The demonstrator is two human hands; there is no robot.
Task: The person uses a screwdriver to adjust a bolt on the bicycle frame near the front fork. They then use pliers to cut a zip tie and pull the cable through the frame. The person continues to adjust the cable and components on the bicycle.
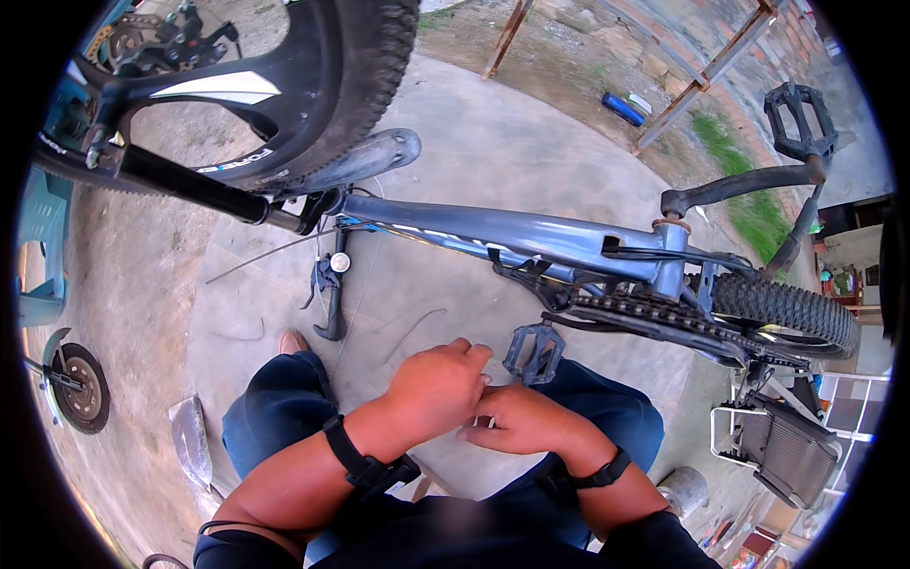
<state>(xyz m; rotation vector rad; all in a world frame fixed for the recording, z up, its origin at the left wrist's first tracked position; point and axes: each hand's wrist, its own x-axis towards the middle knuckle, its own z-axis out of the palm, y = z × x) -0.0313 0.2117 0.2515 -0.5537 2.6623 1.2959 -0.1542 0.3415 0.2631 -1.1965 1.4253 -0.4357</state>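
Note:
My left hand (438, 387) and my right hand (524, 419) meet above my lap, fingers curled and touching. Whatever lies between the fingertips is too small or hidden to make out. Just beyond them is a black pedal (535, 354) of an overturned bicycle. Its blue-grey frame (512, 224) stretches across the view. The black chainring and chain (654, 318) sit right of my hands. The handlebar (336, 294), with a brake lever and a round white-faced piece, hangs down to the left. Neither hand touches the bicycle.
The large front wheel (355, 85) rises at upper left, the knobby rear wheel (782, 311) at right. Another pedal (799, 120) juts up far right. A folding chair (791, 448) stands lower right, a small wheel (81, 387) at left. A blue bottle (623, 109) lies beyond the concrete.

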